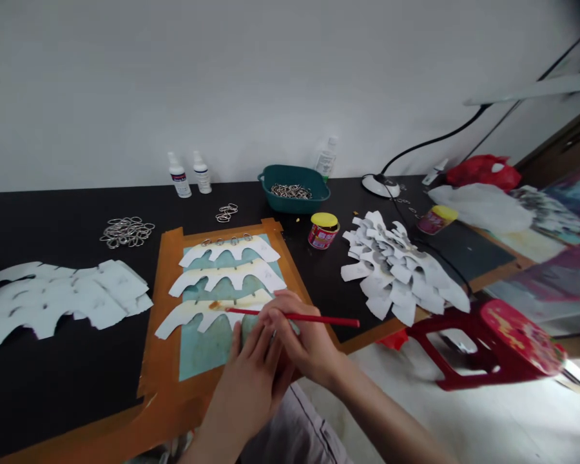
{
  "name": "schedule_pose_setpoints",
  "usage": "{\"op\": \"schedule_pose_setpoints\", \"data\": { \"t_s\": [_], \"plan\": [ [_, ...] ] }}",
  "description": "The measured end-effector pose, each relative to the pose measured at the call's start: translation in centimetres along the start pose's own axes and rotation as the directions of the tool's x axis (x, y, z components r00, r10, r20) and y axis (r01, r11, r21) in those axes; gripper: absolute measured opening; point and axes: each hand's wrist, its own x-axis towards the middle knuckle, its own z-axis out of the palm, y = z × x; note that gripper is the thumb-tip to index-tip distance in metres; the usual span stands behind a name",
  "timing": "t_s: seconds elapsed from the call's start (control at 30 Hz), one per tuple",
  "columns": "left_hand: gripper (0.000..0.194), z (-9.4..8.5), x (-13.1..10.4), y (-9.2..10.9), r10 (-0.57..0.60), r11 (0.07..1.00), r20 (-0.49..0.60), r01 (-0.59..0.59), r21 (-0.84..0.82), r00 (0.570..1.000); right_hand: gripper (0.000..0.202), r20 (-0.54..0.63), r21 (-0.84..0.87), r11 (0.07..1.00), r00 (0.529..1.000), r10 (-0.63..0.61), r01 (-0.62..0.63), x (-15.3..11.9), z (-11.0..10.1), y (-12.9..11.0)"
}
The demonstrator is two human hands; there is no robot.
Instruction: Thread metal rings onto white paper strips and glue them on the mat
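Note:
A red brush (319,318) is pinched between the fingers of my right hand (302,332). Its bristle tip rests on the lowest of three white scalloped pieces (183,314), where a yellowish smear shows along the upper edge. My left hand (254,367) lies with its fingers extended over the lower right of that piece and the teal mat (203,354), partly below my right hand. Above it lie the middle piece (222,277) and the top piece (265,250), which has several metal rings (234,241) along its upper edge.
White pieces (53,296) lie left, others (396,270) are heaped right. Behind are loose rings (125,232), two bottles (180,180), a green basket (294,205) of rings and a yellow-topped tin (323,235). A lamp base (381,187) and red stool (517,335) are right.

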Motion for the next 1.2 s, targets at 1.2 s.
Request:
{"op": "schedule_pose_setpoints", "data": {
  "t_s": [1.2],
  "plan": [
    [0.035, -4.6, -4.3, -6.8, -0.252, 0.945, -0.137, 0.274, 0.179, 0.958, 0.026, -0.001, 0.062, 0.998, 1.0, 0.025, -0.025, -0.2, -2.7, 1.0]
  ]
}}
